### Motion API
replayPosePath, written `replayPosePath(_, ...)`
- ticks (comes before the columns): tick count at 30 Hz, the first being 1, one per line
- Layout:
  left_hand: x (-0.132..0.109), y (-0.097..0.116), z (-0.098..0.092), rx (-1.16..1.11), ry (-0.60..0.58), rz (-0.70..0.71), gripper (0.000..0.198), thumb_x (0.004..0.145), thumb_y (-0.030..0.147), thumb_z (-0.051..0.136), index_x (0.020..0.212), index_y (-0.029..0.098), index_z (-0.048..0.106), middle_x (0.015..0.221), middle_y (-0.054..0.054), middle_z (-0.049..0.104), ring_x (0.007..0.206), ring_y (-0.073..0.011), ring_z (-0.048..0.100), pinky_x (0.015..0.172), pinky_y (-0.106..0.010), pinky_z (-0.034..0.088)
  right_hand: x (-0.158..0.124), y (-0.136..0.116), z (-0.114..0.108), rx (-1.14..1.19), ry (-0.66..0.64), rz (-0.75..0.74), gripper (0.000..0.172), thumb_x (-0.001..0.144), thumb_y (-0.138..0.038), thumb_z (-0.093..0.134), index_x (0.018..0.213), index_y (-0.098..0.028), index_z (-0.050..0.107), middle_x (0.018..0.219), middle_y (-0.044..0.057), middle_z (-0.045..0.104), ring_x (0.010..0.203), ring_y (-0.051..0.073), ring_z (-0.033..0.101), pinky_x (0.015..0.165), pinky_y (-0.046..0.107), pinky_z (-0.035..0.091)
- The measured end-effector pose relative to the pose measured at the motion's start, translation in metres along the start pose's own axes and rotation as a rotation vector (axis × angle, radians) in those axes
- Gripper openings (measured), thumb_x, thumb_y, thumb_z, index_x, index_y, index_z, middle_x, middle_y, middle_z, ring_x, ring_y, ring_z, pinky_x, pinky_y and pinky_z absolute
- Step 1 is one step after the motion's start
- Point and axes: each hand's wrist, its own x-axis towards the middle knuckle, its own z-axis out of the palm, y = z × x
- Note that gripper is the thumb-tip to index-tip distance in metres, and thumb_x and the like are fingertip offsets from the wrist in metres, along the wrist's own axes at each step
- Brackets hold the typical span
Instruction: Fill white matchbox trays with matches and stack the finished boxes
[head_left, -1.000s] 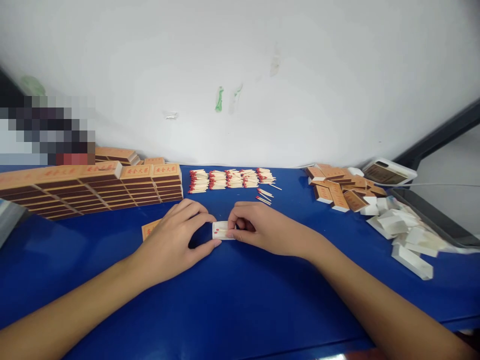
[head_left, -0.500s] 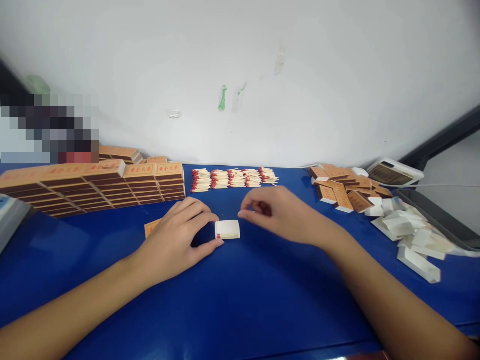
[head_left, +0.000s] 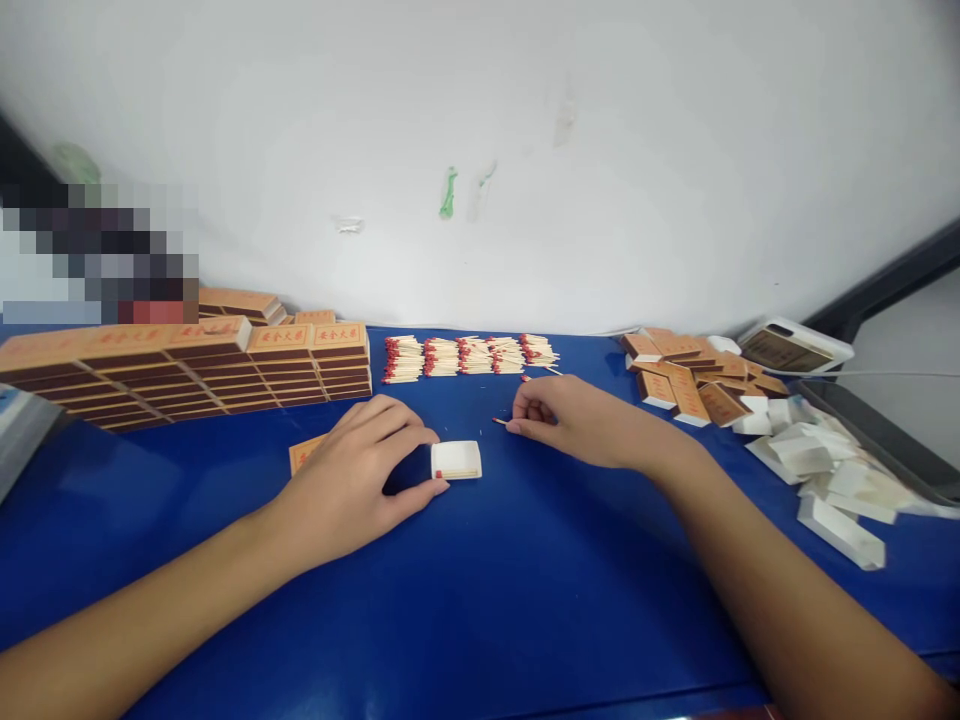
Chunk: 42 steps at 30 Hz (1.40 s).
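A small white matchbox tray (head_left: pixel 457 459) lies on the blue table (head_left: pixel 480 590) with a match or two in it. My left hand (head_left: pixel 358 472) rests beside it, thumb and forefinger touching the tray's left end. My right hand (head_left: pixel 571 421) is further back and to the right, fingers pinched on a red-tipped match (head_left: pixel 499 421) whose head sticks out to the left. Behind it lie rows of loose matches (head_left: pixel 465 356).
Stacked orange matchboxes (head_left: pixel 187 375) fill the back left, and one flat orange sleeve (head_left: pixel 304 453) lies by my left hand. A heap of orange sleeves (head_left: pixel 690 375) and white trays (head_left: pixel 817 460) sits at the right, beside a dark tray (head_left: pixel 877 430).
My right hand left the white tray, moved back and right toward the loose matches and now pinches one. My left hand stayed at the tray.
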Motion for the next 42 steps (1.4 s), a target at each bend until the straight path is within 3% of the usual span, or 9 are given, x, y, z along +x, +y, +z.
replayPosePath(6,0.001,0.001,-0.001,0.012,0.009,0.010,0.023,0.099,0.038,0.071,0.114,0.021,0.069,0.111,-0.006,0.070,0.110,-0.0252,0.062,0.096,-0.042,0.049,-0.005,-0.034,0.017,0.119,0.067,-0.157,0.019,0.104,-0.036,0.061,0.094,-0.021,0.067,0.086,0.001,0.068,0.074,0.015,0.058,0.066,0.029,0.040)
replayPosePath(11,0.001,0.002,-0.001,0.012,0.004,0.019,0.022,0.098,0.036,0.072,0.114,0.021,0.068,0.112,-0.007,0.070,0.109,-0.0257,0.062,0.097,-0.043,0.050,-0.007,-0.051,0.028,0.113,0.064,-0.228,0.011,0.101,-0.024,0.064,0.092,-0.019,0.066,0.091,0.003,0.066,0.076,0.015,0.056,0.068,0.029,0.038)
replayPosePath(17,0.000,0.003,-0.002,0.020,0.005,0.025,0.021,0.100,0.036,0.070,0.114,0.020,0.068,0.111,-0.007,0.071,0.110,-0.0253,0.063,0.096,-0.042,0.050,-0.009,-0.050,0.024,0.076,0.040,-0.220,0.007,0.101,-0.021,0.064,0.095,-0.019,0.068,0.091,0.002,0.065,0.078,0.015,0.056,0.069,0.029,0.038)
replayPosePath(25,0.000,0.003,-0.001,0.031,0.018,0.044,0.022,0.101,0.037,0.069,0.115,0.020,0.069,0.110,-0.007,0.072,0.110,-0.0258,0.063,0.097,-0.042,0.050,-0.009,-0.052,0.027,0.064,-0.008,-0.253,0.025,0.108,-0.025,0.055,0.085,-0.018,0.062,0.092,0.004,0.065,0.079,0.016,0.057,0.070,0.030,0.039)
replayPosePath(31,0.000,0.004,-0.002,0.034,0.014,0.057,0.023,0.101,0.037,0.069,0.115,0.019,0.068,0.110,-0.007,0.072,0.111,-0.0261,0.063,0.098,-0.043,0.050,-0.010,-0.051,0.027,0.108,-0.018,-0.263,0.021,0.106,-0.028,0.061,0.086,-0.019,0.063,0.092,0.003,0.066,0.081,0.017,0.058,0.071,0.030,0.040)
replayPosePath(38,-0.001,0.002,-0.002,0.041,0.003,0.070,0.022,0.101,0.037,0.069,0.117,0.020,0.067,0.110,-0.007,0.072,0.112,-0.0264,0.063,0.099,-0.043,0.050,-0.007,-0.053,0.030,0.078,0.014,-0.257,0.016,0.106,-0.024,0.059,0.092,-0.019,0.066,0.097,0.005,0.068,0.081,0.016,0.059,0.069,0.029,0.039)
replayPosePath(42,-0.001,0.002,-0.001,0.043,0.008,0.066,0.023,0.101,0.036,0.070,0.117,0.020,0.068,0.109,-0.007,0.072,0.111,-0.0262,0.063,0.098,-0.042,0.050,-0.007,-0.049,0.022,0.086,0.131,-0.247,0.016,0.104,-0.028,0.062,0.093,-0.020,0.070,0.082,0.001,0.066,0.073,0.015,0.057,0.067,0.028,0.037)
